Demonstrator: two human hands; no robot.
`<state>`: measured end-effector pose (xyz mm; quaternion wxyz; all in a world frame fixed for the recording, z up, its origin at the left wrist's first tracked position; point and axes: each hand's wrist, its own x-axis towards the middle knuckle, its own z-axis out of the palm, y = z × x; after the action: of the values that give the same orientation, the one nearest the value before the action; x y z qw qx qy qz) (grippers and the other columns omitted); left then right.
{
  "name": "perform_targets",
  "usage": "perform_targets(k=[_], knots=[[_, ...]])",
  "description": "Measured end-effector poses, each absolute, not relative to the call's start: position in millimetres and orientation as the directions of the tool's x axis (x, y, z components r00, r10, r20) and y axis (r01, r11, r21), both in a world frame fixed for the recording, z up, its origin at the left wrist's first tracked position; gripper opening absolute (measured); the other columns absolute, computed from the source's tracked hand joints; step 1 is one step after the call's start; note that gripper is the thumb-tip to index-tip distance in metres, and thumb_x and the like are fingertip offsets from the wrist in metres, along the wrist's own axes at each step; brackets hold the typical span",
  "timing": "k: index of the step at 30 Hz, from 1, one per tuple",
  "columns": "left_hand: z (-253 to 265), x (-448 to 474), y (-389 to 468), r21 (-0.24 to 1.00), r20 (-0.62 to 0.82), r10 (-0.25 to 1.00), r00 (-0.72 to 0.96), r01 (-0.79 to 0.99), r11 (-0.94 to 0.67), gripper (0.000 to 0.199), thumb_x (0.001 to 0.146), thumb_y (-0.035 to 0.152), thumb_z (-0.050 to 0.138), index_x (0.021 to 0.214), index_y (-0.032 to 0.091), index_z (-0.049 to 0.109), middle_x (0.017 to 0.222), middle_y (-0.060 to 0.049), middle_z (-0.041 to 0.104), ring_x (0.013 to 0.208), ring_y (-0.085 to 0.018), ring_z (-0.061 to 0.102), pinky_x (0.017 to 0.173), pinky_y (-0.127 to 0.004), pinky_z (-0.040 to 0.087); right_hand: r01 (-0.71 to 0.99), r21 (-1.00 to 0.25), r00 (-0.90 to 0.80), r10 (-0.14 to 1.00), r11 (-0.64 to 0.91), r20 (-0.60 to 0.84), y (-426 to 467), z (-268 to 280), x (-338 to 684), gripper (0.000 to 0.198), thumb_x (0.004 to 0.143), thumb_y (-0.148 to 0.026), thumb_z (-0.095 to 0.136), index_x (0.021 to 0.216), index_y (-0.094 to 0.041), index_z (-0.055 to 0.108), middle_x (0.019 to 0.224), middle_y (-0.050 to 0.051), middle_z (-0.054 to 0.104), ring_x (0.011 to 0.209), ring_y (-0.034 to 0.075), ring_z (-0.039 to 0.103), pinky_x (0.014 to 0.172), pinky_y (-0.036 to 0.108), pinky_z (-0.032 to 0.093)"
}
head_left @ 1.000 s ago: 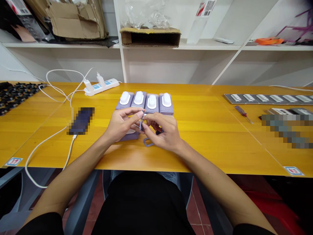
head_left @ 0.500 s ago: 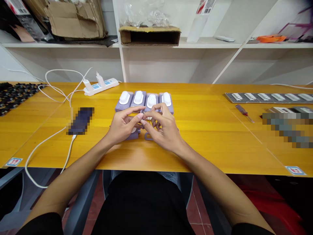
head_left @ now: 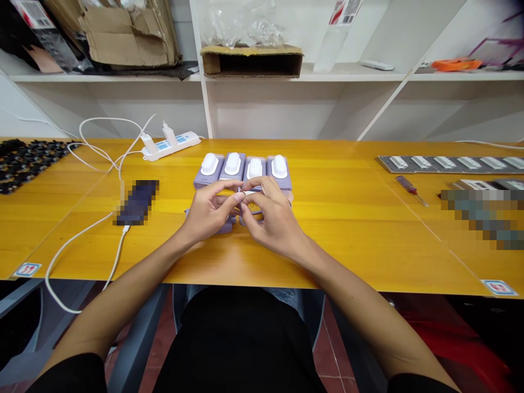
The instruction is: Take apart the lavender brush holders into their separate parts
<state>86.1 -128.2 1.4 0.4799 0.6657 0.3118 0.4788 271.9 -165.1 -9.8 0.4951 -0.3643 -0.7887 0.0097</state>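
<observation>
My left hand (head_left: 207, 213) and my right hand (head_left: 273, 217) meet fingertip to fingertip above the table. Both pinch at a small, thin item between them, mostly covered by the fingers and too small to name. Just beyond the hands, several lavender boxes (head_left: 207, 180) stand side by side in a row, with white rounded oval pieces (head_left: 233, 163) on top. Under my left hand, partly hidden, lies another lavender piece (head_left: 226, 227).
To the left are a phone (head_left: 137, 203) with a white charging cable (head_left: 117, 254), a white power strip (head_left: 172, 146) and black parts (head_left: 28, 164). At right lie a screwdriver (head_left: 410, 189) and a long grey strip with white pieces (head_left: 426, 165). White shelves (head_left: 270, 109) stand behind.
My right hand's fingers have shifted slightly and drawn closer around the small item. My left hand keeps its pinch, and the boxes stay where they were.
</observation>
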Motion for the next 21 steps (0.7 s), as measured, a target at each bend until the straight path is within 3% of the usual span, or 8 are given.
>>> perform_targets(k=[6,9,15,21], knots=[[3,86,-127,0.831,0.511,0.794,0.33,0.046,-0.555,0.03,0.1,0.041,0.08,0.118,0.019,0.087,0.125,-0.013,0.084,0.109,-0.025,0.083,0.085,-0.032,0.074,0.521,-0.399,-0.292,0.596,0.755,0.748,-162,-11,273,0.014,0.101,-0.009,0.06,0.1,-0.023,0.059,0.121,0.014,0.06,0.117,0.03,0.067,0.096,0.047,0.06],[6,85,-126,0.809,0.543,0.781,0.307,0.058,-0.585,0.03,0.1,0.043,0.081,0.114,0.019,0.089,0.122,-0.014,0.086,0.107,-0.027,0.084,0.083,-0.033,0.075,0.501,-0.379,-0.309,0.57,0.778,0.761,-160,-13,274,0.016,0.102,-0.008,0.06,0.103,-0.024,0.057,0.119,0.013,0.058,0.113,0.028,0.066,0.094,0.046,0.061],[12,78,-123,0.927,0.361,0.891,0.274,-0.003,-0.374,0.045,0.095,0.052,0.085,0.121,0.016,0.087,0.109,-0.009,0.086,0.082,-0.019,0.082,0.07,-0.032,0.076,0.481,-0.322,-0.297,0.497,0.816,0.815,-160,-14,272,0.018,0.103,-0.007,0.059,0.106,-0.024,0.056,0.116,0.012,0.056,0.11,0.027,0.063,0.089,0.045,0.061],[10,75,-116,0.941,0.336,0.885,0.323,-0.147,-0.304,0.045,0.094,0.051,0.087,0.122,0.016,0.081,0.109,-0.01,0.082,0.088,-0.02,0.083,0.071,-0.034,0.077,0.501,-0.327,-0.175,0.464,0.801,0.869,-160,-14,270,0.018,0.104,-0.007,0.062,0.108,-0.024,0.061,0.112,0.008,0.058,0.102,0.024,0.067,0.086,0.044,0.063]])
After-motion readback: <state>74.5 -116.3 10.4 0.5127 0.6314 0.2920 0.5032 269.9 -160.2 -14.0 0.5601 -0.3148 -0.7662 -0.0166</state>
